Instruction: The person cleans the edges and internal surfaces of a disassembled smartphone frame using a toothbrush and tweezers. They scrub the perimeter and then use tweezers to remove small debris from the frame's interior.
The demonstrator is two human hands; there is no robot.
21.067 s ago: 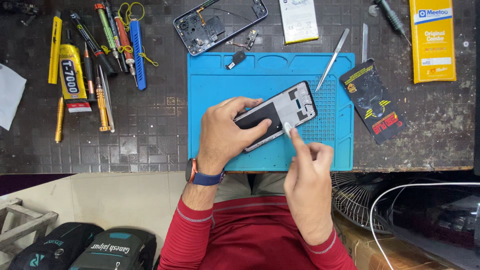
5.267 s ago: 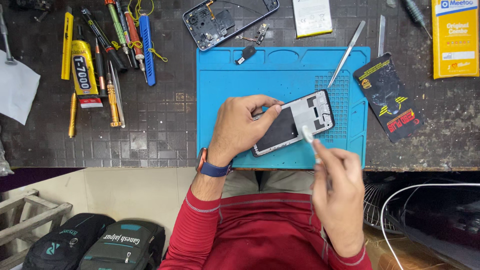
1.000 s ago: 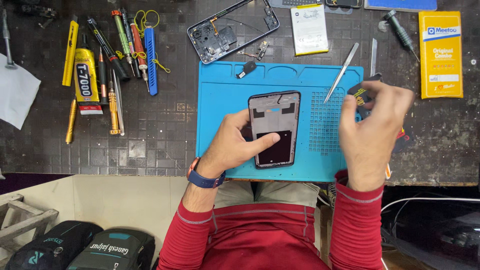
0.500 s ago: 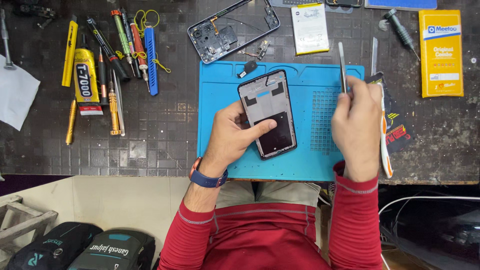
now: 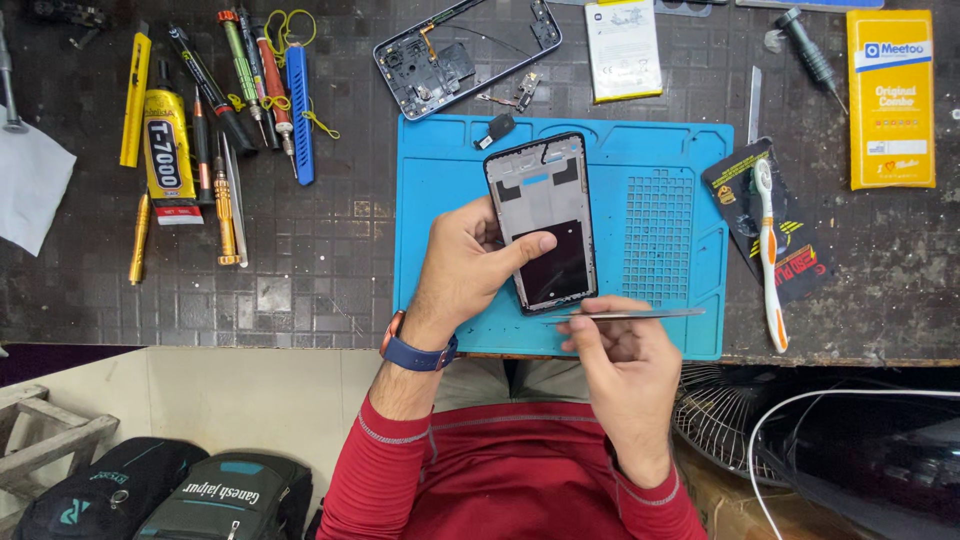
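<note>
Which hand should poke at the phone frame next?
Probably the right hand: it holds the metal tweezers near the phone frame's lower edge. The left hand is busy gripping the frame.

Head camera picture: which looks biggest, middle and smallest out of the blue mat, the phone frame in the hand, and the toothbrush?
1. Blue mat, by far the largest.
2. Phone frame, held above the mat, so nearer the camera.
3. Toothbrush, about as long as the frame but much thinner.

Blue mat (image 5: 450,200); red sleeves (image 5: 400,470); yellow box (image 5: 890,95).
</note>
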